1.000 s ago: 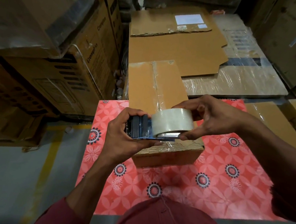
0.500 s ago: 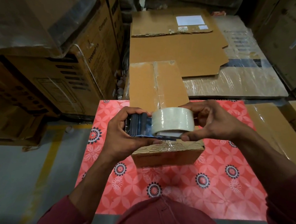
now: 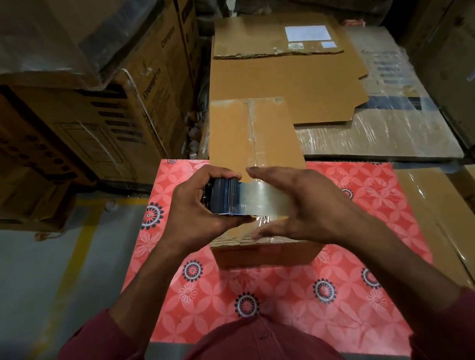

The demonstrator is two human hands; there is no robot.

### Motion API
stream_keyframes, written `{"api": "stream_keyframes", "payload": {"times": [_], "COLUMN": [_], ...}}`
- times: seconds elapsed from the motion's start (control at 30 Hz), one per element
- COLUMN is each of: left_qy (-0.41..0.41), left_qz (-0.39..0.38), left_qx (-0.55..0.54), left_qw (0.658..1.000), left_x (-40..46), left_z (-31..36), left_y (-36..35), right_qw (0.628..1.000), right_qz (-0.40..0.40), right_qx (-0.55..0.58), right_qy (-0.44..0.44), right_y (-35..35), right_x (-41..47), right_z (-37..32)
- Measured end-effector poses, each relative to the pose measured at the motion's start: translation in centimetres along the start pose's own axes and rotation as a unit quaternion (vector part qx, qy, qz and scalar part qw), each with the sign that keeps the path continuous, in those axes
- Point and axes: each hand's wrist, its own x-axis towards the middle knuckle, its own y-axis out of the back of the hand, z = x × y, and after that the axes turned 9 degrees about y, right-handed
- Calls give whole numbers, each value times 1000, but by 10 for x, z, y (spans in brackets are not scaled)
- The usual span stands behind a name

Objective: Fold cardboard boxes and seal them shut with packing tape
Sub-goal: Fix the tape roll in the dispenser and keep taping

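Note:
A long brown cardboard box (image 3: pixel 237 133) lies on the red floral table (image 3: pixel 339 310), running away from me, with clear tape along its top seam. Above its near end my left hand (image 3: pixel 190 211) grips a dark blue tape dispenser (image 3: pixel 221 195). The clear tape roll (image 3: pixel 265 199) sits on the dispenser's right side. My right hand (image 3: pixel 311 208) holds that roll, fingers stretched over its far side and thumb under its near side. The roll looks blurred. The box's near top edge is partly hidden by both hands.
Flattened cardboard sheets (image 3: pixel 287 82) lie on a plastic-wrapped pallet (image 3: pixel 381 136) behind the table. Tall stacked cartons (image 3: pixel 97 112) stand at the left, more boxes (image 3: pixel 443 219) at the right. A yellow line (image 3: pixel 77 239) marks the grey floor at the left.
My right hand's fingers have straightened and slid left over the roll, now covering most of it. The dispenser and my left hand stay above the box's near end.

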Motion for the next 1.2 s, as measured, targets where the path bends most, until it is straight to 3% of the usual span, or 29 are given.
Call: {"api": "stream_keyframes", "payload": {"times": [0.07,0.17,0.43,0.63,0.73,1.2], "left_qy": [8,19,41,46,35,79], "left_qz": [3,15,24,25,28,33], "left_qx": [-16,-44,-124,-84,-64,-177], "left_qw": [1000,999,991,995,997,981], "left_x": [0,-3,-4,-7,-5,-9], "left_z": [0,0,-5,-9,-6,-9], "left_y": [2,6,-4,-3,-1,-7], "right_qw": [999,983,954,990,989,900], "right_qz": [32,63,123,73,82,147], "right_qx": [18,172,272,117,118,410], "right_qy": [3,-1,-7,13,13,-31], "right_y": [-5,-2,-11,-3,-4,-16], "right_x": [2,-7,-8,-11,-8,-17], "right_z": [7,21,30,25,22,44]}}
